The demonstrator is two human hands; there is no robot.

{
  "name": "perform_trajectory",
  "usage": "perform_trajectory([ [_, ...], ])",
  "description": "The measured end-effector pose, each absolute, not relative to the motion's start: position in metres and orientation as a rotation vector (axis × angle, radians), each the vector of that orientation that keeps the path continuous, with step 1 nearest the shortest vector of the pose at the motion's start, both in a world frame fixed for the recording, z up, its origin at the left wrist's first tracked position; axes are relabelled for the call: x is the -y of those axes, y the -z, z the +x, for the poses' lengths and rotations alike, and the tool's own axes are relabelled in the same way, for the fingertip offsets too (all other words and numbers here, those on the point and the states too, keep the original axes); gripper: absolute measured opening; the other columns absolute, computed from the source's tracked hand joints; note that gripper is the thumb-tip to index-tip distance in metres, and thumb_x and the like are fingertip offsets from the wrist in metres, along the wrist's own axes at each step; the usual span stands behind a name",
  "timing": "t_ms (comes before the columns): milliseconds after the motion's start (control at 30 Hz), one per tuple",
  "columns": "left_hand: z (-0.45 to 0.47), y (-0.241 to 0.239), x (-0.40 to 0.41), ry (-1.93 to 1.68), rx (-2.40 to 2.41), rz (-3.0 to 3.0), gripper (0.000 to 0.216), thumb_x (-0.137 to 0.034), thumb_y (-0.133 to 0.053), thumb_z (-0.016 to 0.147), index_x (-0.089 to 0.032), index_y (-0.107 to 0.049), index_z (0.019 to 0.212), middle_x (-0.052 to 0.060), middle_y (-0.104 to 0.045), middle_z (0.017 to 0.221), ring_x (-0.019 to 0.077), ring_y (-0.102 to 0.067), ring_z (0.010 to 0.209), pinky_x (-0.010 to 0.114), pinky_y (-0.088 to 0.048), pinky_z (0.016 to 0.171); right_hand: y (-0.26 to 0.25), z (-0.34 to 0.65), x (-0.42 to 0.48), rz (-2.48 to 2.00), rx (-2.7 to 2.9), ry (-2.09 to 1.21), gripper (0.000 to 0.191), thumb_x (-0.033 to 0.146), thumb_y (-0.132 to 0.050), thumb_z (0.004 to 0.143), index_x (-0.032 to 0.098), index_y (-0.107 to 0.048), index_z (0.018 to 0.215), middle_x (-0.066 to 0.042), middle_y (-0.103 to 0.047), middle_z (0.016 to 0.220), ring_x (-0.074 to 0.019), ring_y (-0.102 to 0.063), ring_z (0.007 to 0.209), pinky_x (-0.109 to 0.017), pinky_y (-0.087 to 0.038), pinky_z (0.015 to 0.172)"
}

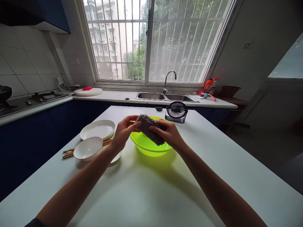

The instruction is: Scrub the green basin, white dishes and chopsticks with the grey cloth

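Between both hands, above a bright green basin, is a folded grey cloth with a fuzzy texture. My left hand pinches its upper left end between thumb and fingers. On the right end, my right hand grips it with the thumb on top and the fingers behind. The cloth is tilted, its right end lower. It covers part of the basin's inside, so I cannot see all of what is in there.
Left of the basin are a white oval plate, a red-rimmed white bowl, chopsticks and a small plate partly behind my left arm. Beyond the basin are a black fan and a dark scrubber. A double sink lies under the window.
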State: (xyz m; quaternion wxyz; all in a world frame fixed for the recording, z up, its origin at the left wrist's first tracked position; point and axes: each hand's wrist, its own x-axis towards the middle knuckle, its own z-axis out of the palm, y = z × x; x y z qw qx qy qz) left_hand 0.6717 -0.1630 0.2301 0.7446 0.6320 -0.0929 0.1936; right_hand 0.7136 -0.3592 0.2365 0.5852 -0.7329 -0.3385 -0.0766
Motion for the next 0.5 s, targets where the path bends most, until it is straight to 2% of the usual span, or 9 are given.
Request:
perform_trajectory([
  [133,0.680,-0.213,0.150,-0.615,0.242,1.631,0.035,-0.051,-0.073,0.080,-0.019,-0.073,0.096,0.006,-0.072,0.097,0.0179,-0.066,0.081,0.032,-0.057,0.070,-0.243,0.724,0.379,-1.692,0.683,0.207,0.033,0.051,-0.079,0.074,0.022,-0.079,0.090,-0.006,-0.071,0.095,-0.0230,-0.065,0.082,-0.035,-0.052,0.071],
  [300,0.673,-0.187,0.157,-0.588,0.606,2.098,0.035,-0.046,-0.049,0.098,-0.020,-0.073,0.096,0.008,-0.073,0.095,0.0214,-0.068,0.088,0.034,-0.053,0.079,-0.237,0.740,0.399,-1.837,0.653,0.311,0.036,0.051,-0.079,0.072,0.020,-0.079,0.090,-0.006,-0.070,0.095,-0.0230,-0.064,0.081,-0.036,-0.051,0.072],
  [400,0.667,-0.178,0.168,-0.527,0.839,2.303,0.038,-0.042,-0.040,0.102,-0.022,-0.072,0.096,0.007,-0.072,0.093,0.0206,-0.067,0.085,0.033,-0.051,0.077,-0.221,0.747,0.402,-1.998,0.688,0.420,0.036,0.052,-0.076,0.074,0.020,-0.078,0.090,-0.007,-0.069,0.088,-0.0228,-0.063,0.077,-0.037,-0.050,0.074],
  [500,0.665,-0.171,0.173,-0.549,1.017,2.465,0.042,-0.039,-0.036,0.104,-0.021,-0.070,0.088,0.006,-0.069,0.082,0.0181,-0.064,0.074,0.030,-0.046,0.072,-0.202,0.750,0.402,-2.094,0.722,0.478,0.036,0.053,-0.073,0.078,0.020,-0.077,0.092,-0.008,-0.067,0.087,-0.0234,-0.062,0.076,-0.039,-0.050,0.075],
])
